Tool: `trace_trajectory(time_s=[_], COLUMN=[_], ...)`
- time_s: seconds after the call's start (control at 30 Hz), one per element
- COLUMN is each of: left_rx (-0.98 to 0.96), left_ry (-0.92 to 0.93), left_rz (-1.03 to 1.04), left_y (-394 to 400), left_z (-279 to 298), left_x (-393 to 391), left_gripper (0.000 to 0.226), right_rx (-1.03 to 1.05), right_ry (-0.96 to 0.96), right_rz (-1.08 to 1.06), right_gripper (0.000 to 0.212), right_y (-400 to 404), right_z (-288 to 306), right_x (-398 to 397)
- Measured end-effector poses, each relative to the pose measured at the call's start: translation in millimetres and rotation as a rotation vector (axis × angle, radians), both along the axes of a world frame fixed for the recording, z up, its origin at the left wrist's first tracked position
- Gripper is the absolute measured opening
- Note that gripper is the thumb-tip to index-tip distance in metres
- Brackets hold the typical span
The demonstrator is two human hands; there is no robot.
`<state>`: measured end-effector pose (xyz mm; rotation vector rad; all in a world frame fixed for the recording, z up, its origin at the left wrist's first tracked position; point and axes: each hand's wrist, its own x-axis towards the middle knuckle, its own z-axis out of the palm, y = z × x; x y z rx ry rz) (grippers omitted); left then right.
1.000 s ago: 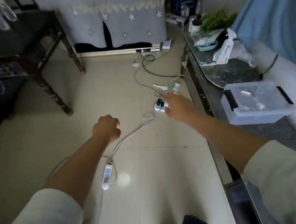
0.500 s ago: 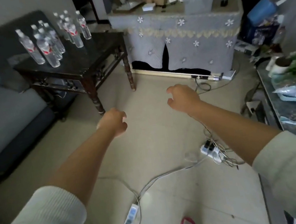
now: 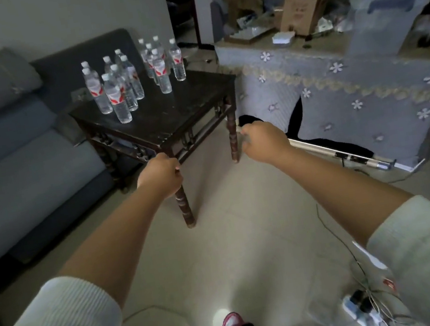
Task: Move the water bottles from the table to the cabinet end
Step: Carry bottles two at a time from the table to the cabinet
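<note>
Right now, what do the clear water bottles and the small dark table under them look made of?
Clear water bottles with red labels: thin transparent plastic, glossy, white caps; contents show through. Small dark square table: apparently dark-stained wood, worn sheen, turned legs and carved apron.

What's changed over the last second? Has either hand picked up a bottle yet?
No bottle yet. The view swung up from the floor and cabinet side toward the dark table, which now sits closer. Both hands rose with it: the left hand and right hand reach toward the table's near edge, fingers loosely curled, holding nothing. The water bottles stand upright on the table as they did half a second ago.
</note>
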<state>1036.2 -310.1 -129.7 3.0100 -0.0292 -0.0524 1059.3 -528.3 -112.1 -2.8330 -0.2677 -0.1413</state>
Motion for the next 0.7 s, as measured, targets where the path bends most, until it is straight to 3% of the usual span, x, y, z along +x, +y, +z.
trace_trajectory(time_s=[0.37,0.7], left_rx=[-0.051,-0.021], left_ry=[-0.064,-0.020], left_rz=[0.098,0.173], left_y=[81.5,122.4], left_z=[35.2,25.8], left_x=[198.8,337.2], left_gripper=[0.035,0.035], right_rx=[0.055,-0.015], right_ry=[-0.017,0.021], right_rz=[0.076,0.149], right_gripper=[0.038,0.043], right_y=[62.5,101.7], right_z=[17.9,20.0], right_x=[212.8,378.2])
